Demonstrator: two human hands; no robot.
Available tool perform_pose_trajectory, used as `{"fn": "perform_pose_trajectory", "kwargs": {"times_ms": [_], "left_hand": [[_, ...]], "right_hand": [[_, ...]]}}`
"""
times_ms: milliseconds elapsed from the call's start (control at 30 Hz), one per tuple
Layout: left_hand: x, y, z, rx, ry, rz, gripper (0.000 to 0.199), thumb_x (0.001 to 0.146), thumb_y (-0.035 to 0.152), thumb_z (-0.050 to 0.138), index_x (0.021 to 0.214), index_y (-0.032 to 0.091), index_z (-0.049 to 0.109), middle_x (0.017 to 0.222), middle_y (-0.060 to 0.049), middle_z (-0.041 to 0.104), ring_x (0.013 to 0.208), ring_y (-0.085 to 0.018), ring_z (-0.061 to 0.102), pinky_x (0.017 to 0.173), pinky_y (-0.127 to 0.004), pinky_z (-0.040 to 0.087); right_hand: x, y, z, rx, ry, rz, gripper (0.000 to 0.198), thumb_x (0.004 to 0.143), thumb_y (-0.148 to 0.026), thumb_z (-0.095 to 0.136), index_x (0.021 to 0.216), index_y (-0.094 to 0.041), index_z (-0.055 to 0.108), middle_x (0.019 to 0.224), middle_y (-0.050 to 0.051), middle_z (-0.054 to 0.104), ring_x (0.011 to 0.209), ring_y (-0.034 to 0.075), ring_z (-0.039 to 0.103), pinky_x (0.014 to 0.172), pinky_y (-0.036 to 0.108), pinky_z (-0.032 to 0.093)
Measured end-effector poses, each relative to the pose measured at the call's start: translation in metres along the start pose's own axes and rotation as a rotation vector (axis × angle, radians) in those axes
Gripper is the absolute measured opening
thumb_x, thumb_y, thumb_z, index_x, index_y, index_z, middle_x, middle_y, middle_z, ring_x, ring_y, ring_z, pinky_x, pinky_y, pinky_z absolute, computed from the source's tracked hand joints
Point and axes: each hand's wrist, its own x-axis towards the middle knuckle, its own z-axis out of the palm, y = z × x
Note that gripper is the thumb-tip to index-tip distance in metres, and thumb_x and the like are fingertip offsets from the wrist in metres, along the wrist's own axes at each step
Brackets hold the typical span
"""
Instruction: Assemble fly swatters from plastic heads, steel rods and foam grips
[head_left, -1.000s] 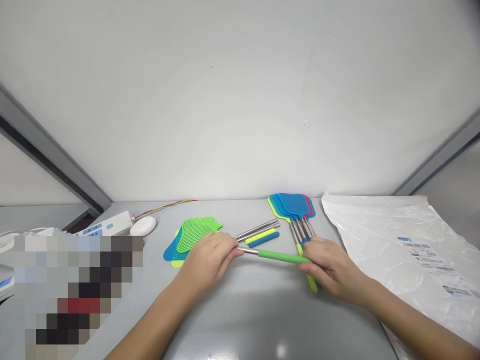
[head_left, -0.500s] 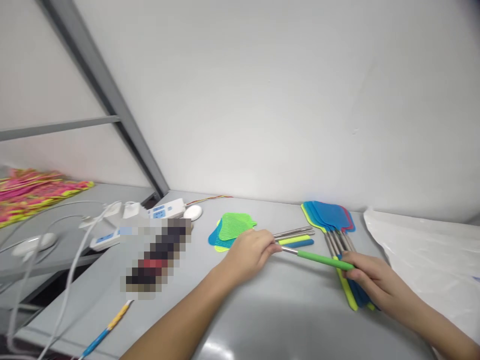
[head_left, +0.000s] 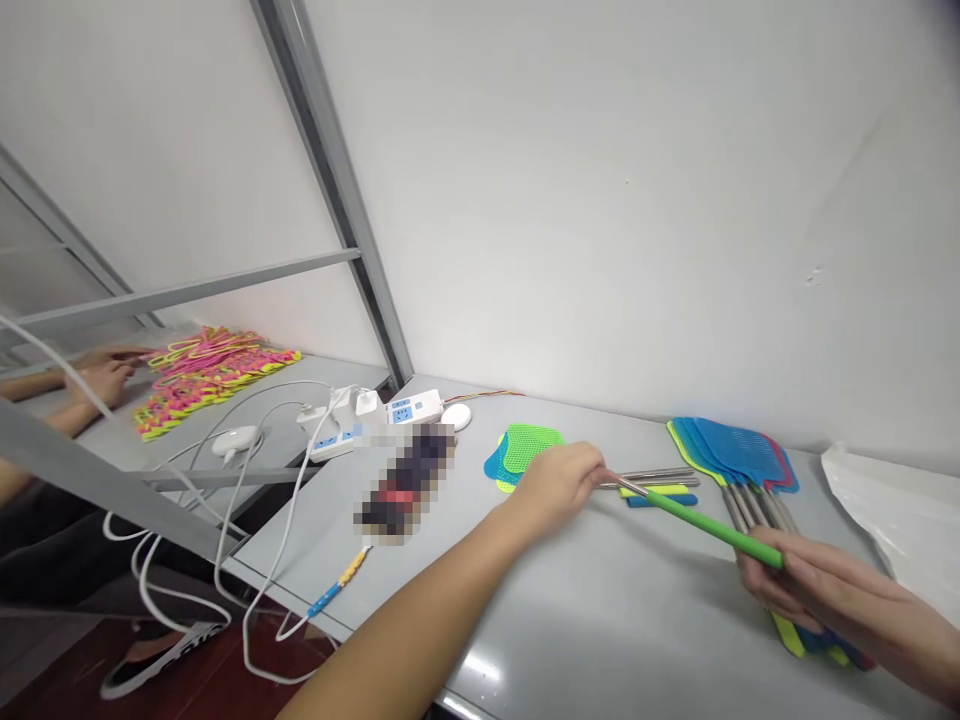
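Note:
Stretched between my hands is a fly swatter handle (head_left: 705, 520), a green grip on a thin metal rod. My left hand (head_left: 559, 485) pinches the rod's metal end, and its fingers hide the tip. Around the grip's other end my right hand (head_left: 817, 585) is closed. Behind my left hand lie loose mesh swatter heads, a green head (head_left: 532, 440) on top of blue and yellow ones. Bare metal rods (head_left: 660, 476) lie beside a yellow grip (head_left: 671, 491) and a blue grip (head_left: 664, 501). Beyond my right hand is a stack of swatters (head_left: 731, 450), mostly blue, handles toward me.
A white plastic sheet (head_left: 862, 500) lies at the right. On the left are a power strip (head_left: 415, 408), white cables (head_left: 289, 520), a white round device (head_left: 456, 417) and a blurred-out item (head_left: 405, 485). Another person's hands (head_left: 105, 380) are near pink-yellow cords (head_left: 217, 380).
The view has swung left, so things sit farther right, and another person's hands now show. My hands keep hold of the swatter handle at both ends.

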Motion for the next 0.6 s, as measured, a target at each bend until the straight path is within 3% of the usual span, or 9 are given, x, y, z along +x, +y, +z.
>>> {"fn": "perform_pose_trajectory", "kwargs": {"times_ms": [67,200,433,600], "left_hand": [[0.000,-0.001,-0.003,-0.041,0.006,-0.011,0.026,0.096,0.030,0.039,0.082,0.019,0.057,0.082,-0.002,0.062,0.075,-0.014,0.055,0.067,-0.026,0.040],[-0.001,0.000,-0.009,-0.097,0.006,-0.018,0.027,0.096,0.029,0.038,0.081,0.019,0.058,0.079,-0.001,0.062,0.076,-0.014,0.056,0.068,-0.025,0.041],[0.000,0.001,-0.015,-0.041,-0.026,0.012,0.027,0.096,0.026,0.038,0.077,0.019,0.057,0.074,0.001,0.058,0.070,-0.013,0.053,0.063,-0.025,0.039],[-0.001,-0.003,-0.015,-0.007,-0.029,0.022,0.029,0.096,0.029,0.038,0.076,0.019,0.056,0.071,0.002,0.056,0.067,-0.013,0.051,0.061,-0.025,0.037]], "right_hand": [[0.006,-0.012,0.003,0.089,-0.152,-0.016,0.041,0.089,-0.055,0.041,0.076,-0.021,0.060,0.059,0.000,0.040,0.049,0.013,0.036,0.046,0.028,0.040],[0.014,-0.016,0.002,0.226,-0.218,-0.085,0.038,0.091,-0.051,0.035,0.075,-0.020,0.051,0.063,-0.002,0.031,0.053,0.012,0.026,0.050,0.028,0.032],[0.025,-0.013,0.003,0.293,-0.183,-0.089,0.046,0.093,-0.055,0.017,0.072,-0.022,0.042,0.065,-0.003,0.028,0.050,0.011,0.025,0.055,0.033,0.036],[0.034,-0.009,0.007,0.424,-0.175,-0.129,0.042,0.095,-0.049,0.025,0.067,-0.021,0.039,0.064,-0.005,0.027,0.047,0.009,0.022,0.055,0.030,0.036]]}}
